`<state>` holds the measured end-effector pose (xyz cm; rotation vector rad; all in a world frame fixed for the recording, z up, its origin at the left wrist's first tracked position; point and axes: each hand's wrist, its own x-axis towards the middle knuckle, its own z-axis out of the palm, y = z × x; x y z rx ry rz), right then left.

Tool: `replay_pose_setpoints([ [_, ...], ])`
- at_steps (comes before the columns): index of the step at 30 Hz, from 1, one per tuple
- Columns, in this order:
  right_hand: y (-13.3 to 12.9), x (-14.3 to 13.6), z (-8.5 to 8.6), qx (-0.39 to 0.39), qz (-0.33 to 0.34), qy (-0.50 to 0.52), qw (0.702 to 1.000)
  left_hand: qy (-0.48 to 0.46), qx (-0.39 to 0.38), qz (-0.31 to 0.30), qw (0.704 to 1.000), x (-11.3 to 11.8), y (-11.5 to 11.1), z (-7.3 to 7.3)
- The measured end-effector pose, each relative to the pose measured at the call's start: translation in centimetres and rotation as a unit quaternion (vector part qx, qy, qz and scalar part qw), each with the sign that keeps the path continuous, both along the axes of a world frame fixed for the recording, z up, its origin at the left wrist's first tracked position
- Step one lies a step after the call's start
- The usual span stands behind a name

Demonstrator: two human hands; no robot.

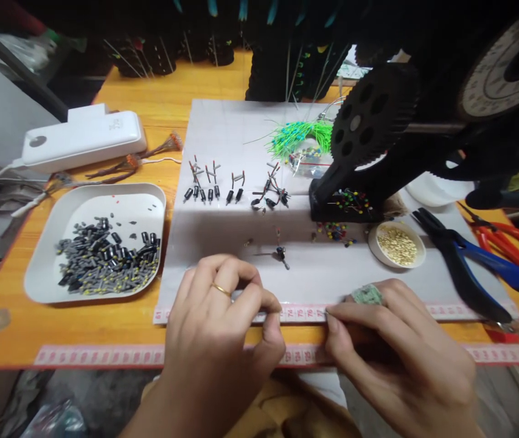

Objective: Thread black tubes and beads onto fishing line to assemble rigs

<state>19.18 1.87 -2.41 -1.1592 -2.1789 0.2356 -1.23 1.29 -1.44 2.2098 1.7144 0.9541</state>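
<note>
My left hand (222,322), with a ring on one finger, is closed in a pinch over the front edge of the grey board (222,231). My right hand (400,353) pinches too, a short way to the right, and a green wrap (367,295) shows at one of its fingers. Whatever lies between the fingertips of either hand is too small to make out. A printed measuring tape (305,312) runs along the board's edge beneath both hands. Just beyond them lies a small black-and-grey assembled piece (281,254), with similar pieces (271,188) farther back.
At left sits a white tray (40,267) of small black and grey parts, below a white power bank (86,140). To the right are a dish of gold bits (397,244), blue-handled pliers (469,261) and red-handled cutters (510,240). A black geared machine (375,115) stands over green strands (298,137).
</note>
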Motion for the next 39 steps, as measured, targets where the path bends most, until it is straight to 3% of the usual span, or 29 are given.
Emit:
replay_pose_setpoints([
  [12,-0.1,-0.2,0.0,-0.003,-0.005,-0.003,1.000,-0.013,0.016,-0.009,1.000,0.0,0.3,0.0],
  [19,0.0,-0.2,0.1,-0.005,-0.009,0.004,1.000,0.025,0.015,-0.034,0.999,-0.7,0.0,-0.4],
  [24,-0.2,-0.2,0.1,0.002,-0.018,0.008,1.000,0.009,0.060,-0.024,0.998,-0.5,-0.3,0.0],
  [27,-1.4,-0.2,0.5,0.007,-0.036,0.054,0.998,0.013,0.098,-0.033,0.995,-0.4,-1.5,0.8],
  [30,-3.2,-0.7,0.7,-0.064,-0.056,0.177,0.981,-0.026,0.068,-0.089,0.993,-0.1,-3.8,0.9],
  [32,-4.3,-1.3,0.6,-0.183,-0.040,0.326,0.927,-0.091,0.038,-0.099,0.990,0.5,-5.5,0.3],
  [33,-4.8,-1.6,0.5,-0.262,-0.019,0.410,0.873,-0.119,0.027,-0.090,0.988,0.8,-6.3,-0.1],
  [35,-5.6,-2.2,0.3,-0.413,0.037,0.542,0.731,-0.170,0.002,-0.083,0.982,1.4,-7.5,-0.7],
  [37,-6.2,-2.7,0.5,-0.496,0.075,0.608,0.616,-0.231,-0.049,-0.085,0.968,1.7,-8.0,-0.9],
  [39,-6.6,-3.0,0.8,-0.514,0.087,0.636,0.569,-0.306,-0.127,-0.083,0.940,1.5,-7.9,-0.6],
])
